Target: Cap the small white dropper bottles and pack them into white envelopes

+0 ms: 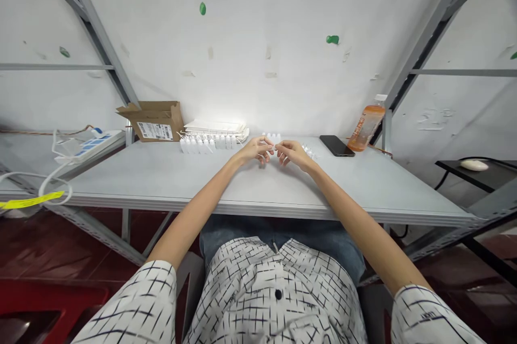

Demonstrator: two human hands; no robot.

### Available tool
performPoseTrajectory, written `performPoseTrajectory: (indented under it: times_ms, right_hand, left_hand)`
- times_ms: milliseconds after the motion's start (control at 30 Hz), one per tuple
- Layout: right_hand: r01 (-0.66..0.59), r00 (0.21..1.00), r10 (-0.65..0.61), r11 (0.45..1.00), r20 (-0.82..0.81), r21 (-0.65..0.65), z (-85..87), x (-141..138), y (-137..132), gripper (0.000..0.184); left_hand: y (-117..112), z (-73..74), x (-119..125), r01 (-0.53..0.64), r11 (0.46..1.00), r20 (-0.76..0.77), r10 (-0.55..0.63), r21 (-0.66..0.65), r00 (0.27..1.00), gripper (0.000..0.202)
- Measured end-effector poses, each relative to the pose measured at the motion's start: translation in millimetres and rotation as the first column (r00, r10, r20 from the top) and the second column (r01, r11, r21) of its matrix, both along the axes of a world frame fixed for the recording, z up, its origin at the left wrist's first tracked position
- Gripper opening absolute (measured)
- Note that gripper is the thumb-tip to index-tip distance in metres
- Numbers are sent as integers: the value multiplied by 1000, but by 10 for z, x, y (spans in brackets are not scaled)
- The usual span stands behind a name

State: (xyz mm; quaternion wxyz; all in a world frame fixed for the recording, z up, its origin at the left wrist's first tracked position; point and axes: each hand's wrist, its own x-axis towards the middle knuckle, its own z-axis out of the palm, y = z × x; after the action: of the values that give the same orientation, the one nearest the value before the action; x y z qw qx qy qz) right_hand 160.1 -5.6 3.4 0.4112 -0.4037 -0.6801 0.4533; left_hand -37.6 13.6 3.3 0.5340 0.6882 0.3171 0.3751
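The left hand (pixel 256 149) and the right hand (pixel 291 153) meet fingertip to fingertip just above the grey desk (pixel 169 177), fingers curled, both pinching a small white piece (pixel 276 146) too tiny to make out further. Just behind them stand a few white caps (pixel 273 137). To the left runs a row of white parts (pixel 205 144) before stacked trays (pixel 216 127) and a cardboard box (pixel 155 119); to the right lie a phone (pixel 336 145) and an orange bottle (pixel 367 126)

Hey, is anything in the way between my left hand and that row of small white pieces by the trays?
Nothing visible. Only bare table lies between the left hand and the row of small white pieces; the cardboard box sits beyond it.
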Motion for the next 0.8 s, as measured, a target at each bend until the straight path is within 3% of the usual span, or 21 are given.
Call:
performPoseTrajectory:
  times_ms: [133, 433, 633, 800]
  right_hand:
    - [-2, 1000, 2, 1000, 2, -20, -26, -27, 25, 29]
    - [-102, 995, 97, 985, -39, -137, -54, -49, -1, 51]
    - [-14, 1000, 12, 994, -20, -106, -54, -29, 23, 40]
    - [-35, 999, 34, 993, -6, -115, -104, 4, 85, 37]
  left_hand:
    - [-20, -22, 2, -32, 999, -3, 32, -19, 999, 41]
    - [-73, -122, 2, -30, 999, 23, 30, -19, 999, 50]
    - [-82, -128, 7, -38, 998, 41, 40, -46, 998, 44]
    - [-94, -142, 24, -29, 998, 29, 30, -47, 999, 41]
